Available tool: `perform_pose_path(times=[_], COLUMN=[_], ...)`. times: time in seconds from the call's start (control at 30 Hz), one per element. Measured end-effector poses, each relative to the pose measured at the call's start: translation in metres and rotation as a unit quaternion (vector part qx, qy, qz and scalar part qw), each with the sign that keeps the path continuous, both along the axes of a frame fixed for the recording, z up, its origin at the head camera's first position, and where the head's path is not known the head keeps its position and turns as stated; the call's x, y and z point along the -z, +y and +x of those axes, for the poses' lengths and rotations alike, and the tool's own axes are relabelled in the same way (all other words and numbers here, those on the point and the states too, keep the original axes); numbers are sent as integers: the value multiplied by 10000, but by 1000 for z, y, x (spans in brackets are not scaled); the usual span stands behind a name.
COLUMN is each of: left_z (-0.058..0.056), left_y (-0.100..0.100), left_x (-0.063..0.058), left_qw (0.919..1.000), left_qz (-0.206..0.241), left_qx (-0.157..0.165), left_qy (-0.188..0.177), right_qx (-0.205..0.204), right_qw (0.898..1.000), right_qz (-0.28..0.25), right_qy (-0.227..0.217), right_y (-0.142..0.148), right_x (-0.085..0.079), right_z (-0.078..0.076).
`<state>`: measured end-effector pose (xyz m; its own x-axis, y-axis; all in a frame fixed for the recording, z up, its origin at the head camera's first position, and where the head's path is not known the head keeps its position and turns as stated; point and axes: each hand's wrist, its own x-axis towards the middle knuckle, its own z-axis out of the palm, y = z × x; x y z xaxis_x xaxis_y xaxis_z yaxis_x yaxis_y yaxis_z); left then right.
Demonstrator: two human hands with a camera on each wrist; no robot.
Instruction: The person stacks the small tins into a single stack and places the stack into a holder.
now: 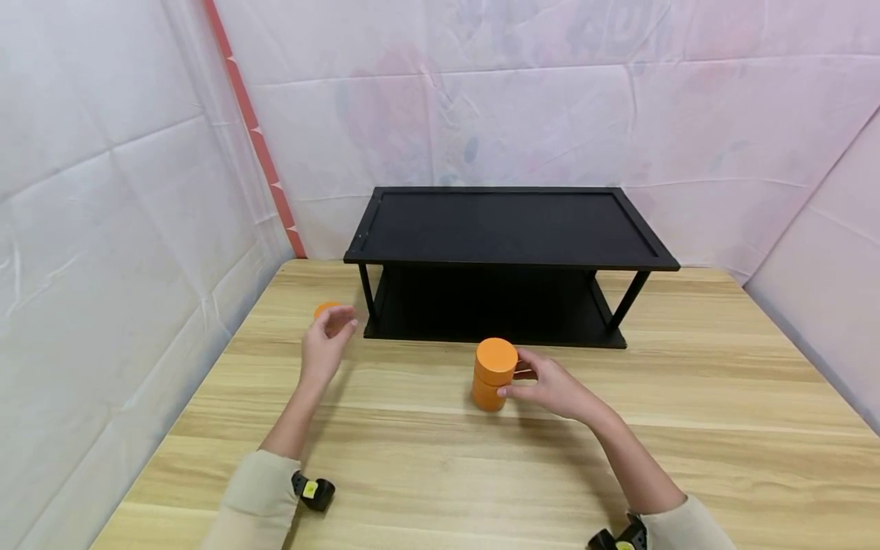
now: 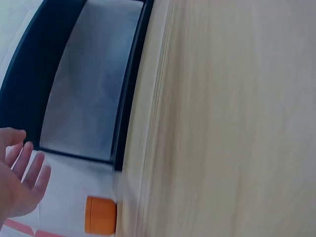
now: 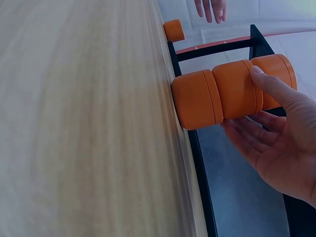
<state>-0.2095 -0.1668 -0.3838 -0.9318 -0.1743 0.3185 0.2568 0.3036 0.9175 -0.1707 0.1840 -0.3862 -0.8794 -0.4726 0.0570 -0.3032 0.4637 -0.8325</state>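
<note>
Three orange lidded canisters stand as an upright stack (image 1: pixel 496 357) on the table, most fully visible in the right wrist view. My right hand (image 1: pixel 553 387) grips this stack from the right. In the right wrist view its thumb lies near the seam between the middle canister (image 3: pixel 237 89) and the top canister (image 3: pixel 276 74), with the other fingers on the opposite side. My left hand (image 1: pixel 323 347) is raised with relaxed, slightly bent fingers and holds nothing. Another orange canister (image 2: pixel 101 216) stands on the table near it, partly hidden by the hand in the head view.
A black two-level shelf (image 1: pixel 498 225) stands at the back of the wooden table (image 1: pixel 440 473), just behind the stack. White sheeting (image 1: pixel 522 122) with creases surrounds the table at the back and sides. A red strip (image 1: pixel 254 126) runs down the left back corner.
</note>
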Motion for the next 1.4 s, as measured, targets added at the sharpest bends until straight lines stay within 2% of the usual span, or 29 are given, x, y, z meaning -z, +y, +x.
perform_pose_path(times=[0.13,0.27,0.4,0.5,0.67,0.93,1.2,1.4], left_z=[-9,-20,-28,-34,-41,-49,-54,-54], left_y=[-10,-20,-28,-34,-41,-40,-42,-44], left_x=[1,5,10,17,25,30,39,43], left_qw=[9978,9942,9932,9913,9873,9868,9813,9795], left_qz=[-339,-610,-448,-276,-276,-344,-198,-224], left_qx=[-460,-815,-1078,-1191,-1151,-1002,-1092,-1140], left_qy=[323,345,-21,-488,-1059,-1223,-1570,-1646], right_qx=[23,33,31,25,-11,-9,-48,-70], right_qw=[10000,10000,10000,10000,10000,10000,10000,10000], right_qz=[16,31,71,57,0,-34,25,-18], right_qy=[7,17,20,30,37,9,65,50], right_y=[0,0,0,0,-1,0,1,-1], right_x=[1,0,0,1,2,1,1,2], right_z=[0,0,0,-1,0,-1,-1,-2])
